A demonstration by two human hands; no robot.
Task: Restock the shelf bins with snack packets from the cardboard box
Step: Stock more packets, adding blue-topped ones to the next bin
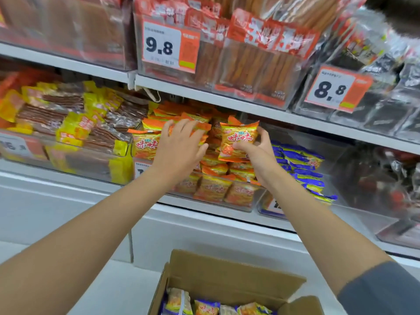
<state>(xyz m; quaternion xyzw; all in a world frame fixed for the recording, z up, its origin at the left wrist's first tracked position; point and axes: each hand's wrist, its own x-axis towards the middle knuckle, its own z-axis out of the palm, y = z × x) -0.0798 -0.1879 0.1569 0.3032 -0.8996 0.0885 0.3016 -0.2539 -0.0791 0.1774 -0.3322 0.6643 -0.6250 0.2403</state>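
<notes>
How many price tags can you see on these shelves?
5: the 9.8 tag and 8.8 tag up top; below, a blurred tag at far left, a half-hidden tag behind the left hand, a cut-off tag by the blue packets. Others may be hidden.

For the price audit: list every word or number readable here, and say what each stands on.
"9.8": middle price tag, upper shelf bin.
"8.8": right price tag, upper shelf bin.
"咪咪": orange packet held in the right hand; also on the leftmost binned packet.
Small print on both tags, and the lower left tag: too blurred to read.
</notes>
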